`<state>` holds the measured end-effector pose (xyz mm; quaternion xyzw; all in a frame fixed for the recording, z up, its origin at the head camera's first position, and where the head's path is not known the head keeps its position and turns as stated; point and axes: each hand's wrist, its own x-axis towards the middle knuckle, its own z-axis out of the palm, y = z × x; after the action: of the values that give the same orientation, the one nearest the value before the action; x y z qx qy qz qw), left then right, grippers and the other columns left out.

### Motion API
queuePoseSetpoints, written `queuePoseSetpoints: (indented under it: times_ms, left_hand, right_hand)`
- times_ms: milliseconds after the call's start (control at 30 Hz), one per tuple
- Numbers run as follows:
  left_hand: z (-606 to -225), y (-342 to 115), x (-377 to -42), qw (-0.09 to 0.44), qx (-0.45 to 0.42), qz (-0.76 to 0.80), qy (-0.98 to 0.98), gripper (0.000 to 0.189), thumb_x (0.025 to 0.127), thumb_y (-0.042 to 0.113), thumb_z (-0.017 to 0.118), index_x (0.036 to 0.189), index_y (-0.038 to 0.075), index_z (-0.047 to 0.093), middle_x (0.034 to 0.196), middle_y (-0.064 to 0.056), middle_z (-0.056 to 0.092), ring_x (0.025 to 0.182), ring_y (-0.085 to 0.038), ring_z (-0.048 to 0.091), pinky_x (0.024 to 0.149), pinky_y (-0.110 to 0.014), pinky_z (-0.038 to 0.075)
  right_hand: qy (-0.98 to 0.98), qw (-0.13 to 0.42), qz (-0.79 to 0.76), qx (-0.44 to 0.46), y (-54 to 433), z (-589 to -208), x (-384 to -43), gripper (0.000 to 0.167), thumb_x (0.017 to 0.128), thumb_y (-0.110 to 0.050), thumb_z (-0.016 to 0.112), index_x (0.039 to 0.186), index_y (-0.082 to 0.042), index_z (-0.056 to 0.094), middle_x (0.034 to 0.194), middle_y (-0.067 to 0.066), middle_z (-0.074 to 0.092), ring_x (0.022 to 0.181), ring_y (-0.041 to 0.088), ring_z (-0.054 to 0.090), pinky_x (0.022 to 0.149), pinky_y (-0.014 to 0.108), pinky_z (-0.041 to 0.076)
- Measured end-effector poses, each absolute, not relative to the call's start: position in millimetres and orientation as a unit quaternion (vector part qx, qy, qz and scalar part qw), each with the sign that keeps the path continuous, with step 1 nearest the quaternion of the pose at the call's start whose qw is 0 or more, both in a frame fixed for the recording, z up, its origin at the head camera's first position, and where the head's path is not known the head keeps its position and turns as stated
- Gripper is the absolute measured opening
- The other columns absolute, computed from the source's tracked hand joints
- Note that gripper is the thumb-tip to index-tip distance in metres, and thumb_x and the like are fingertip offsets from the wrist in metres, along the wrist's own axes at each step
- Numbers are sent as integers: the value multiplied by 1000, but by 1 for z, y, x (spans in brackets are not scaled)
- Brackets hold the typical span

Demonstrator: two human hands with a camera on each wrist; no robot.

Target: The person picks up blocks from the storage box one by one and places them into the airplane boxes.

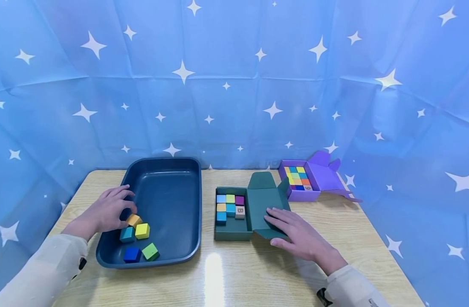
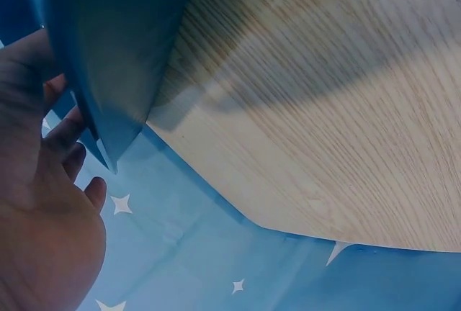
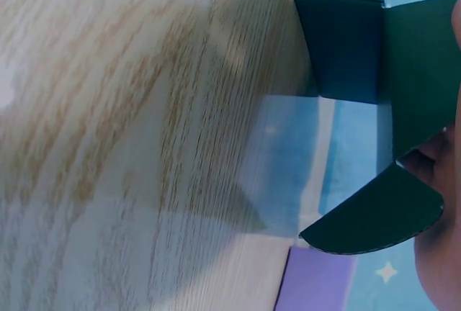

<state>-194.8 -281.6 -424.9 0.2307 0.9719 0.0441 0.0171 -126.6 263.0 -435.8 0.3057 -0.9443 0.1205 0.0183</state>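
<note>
In the head view my left hand (image 1: 108,212) reaches over the left side of a dark blue tray (image 1: 173,187). Its thumb and index finger pinch an orange block (image 1: 134,220). Close against that block lie a teal block (image 1: 127,235) and a yellow block (image 1: 142,231). A blue block (image 1: 132,254) and a green block (image 1: 151,252) are nearer the tray's front. My right hand (image 1: 296,232) rests with extended fingers on the opened lid (image 1: 259,204) of a green box (image 1: 232,236). Several coloured blocks and one wooden block marked B (image 1: 240,212) sit inside that box.
Behind and to the right stands a purple box (image 1: 304,195) filled with coloured blocks, its lid (image 1: 326,177) folded open rightward. Pale wood tabletop (image 1: 242,273) lies beneath everything. A blue star-patterned cloth (image 1: 234,119) surrounds the table's back and sides.
</note>
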Motion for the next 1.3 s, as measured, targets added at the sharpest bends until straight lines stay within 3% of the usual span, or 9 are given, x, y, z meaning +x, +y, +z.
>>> queuePoseSetpoints:
  times_ms: [800,1300]
  left_hand:
    - [-431,-281,-194,7,238,53,970,23,69,32,86,87,29,72,129,-18,59,138,-45,30,111,-68,23]
    - [-393,-262,-208,-29,247,70,966,20,76,32,80,88,19,71,131,-19,57,140,-45,28,111,-67,22]
  right_hand:
    - [-945,14,118,304,262,-436,-127,65,91,-50,60,148,-20,44,157,-1,38,144,25,37,114,53,36]
    - [-946,16,119,302,262,-435,-127,65,91,-49,61,147,-20,45,156,-1,39,145,24,37,114,52,36]
